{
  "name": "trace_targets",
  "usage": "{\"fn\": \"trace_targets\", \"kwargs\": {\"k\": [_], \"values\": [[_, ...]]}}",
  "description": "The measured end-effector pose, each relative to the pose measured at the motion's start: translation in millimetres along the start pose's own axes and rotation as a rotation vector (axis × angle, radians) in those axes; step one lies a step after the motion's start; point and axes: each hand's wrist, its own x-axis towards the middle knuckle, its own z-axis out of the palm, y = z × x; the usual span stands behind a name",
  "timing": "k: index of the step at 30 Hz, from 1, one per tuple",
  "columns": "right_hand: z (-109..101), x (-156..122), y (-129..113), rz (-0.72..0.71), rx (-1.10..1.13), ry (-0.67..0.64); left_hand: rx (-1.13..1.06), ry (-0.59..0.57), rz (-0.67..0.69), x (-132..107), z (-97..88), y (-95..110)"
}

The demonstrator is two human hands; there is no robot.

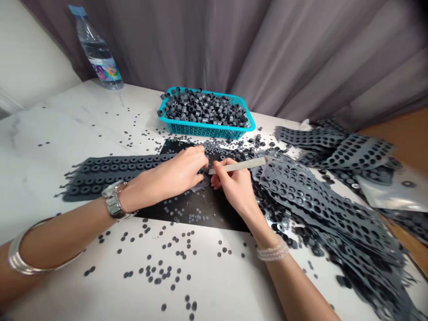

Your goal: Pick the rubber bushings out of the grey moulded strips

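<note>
A dark grey rubber sheet (100, 178) with rows of raised rings lies across the left of the table, its right end on a black mat (220, 209). My left hand (177, 174) is closed at that right end, fingers curled down and fingertips partly hidden. Close beside it, my right hand (236, 185) grips a whitish, pen-like stick (244, 165), whose blunt end points up to the right. The stick's working tip is at the sheet's edge near my left fingers and cannot be made out. Small grey discs (197, 216) are scattered on the mat.
A turquoise basket (210, 128) heaped with small grey rubber rings stands behind my hands. Perforated rubber sheets (321, 200) are piled at right, with loose rings around them. A water bottle (100, 53) stands back left. More discs dot the white table (110, 290); a grey curtain hangs behind.
</note>
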Motion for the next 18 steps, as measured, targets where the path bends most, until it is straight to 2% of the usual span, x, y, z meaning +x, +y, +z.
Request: {"fn": "trace_targets", "kwargs": {"k": [7, 13, 16, 18], "values": [[1, 1, -3, -0.049, -0.089, 0.020, 0.053, 0.018, -0.084, 6, 10.4, -5], [7, -1, -14, -0.088, -0.270, 0.064, 0.095, 0.047, -0.105, 7, 2.0, 15], [9, -1, -17, -0.072, -0.326, 0.075, 0.064, 0.141, -0.111, 1, -7.2, 27], [9, -1, -18, -0.058, -0.318, 0.077, -0.018, 0.269, -0.157, -3, -10.3, 30]]}}
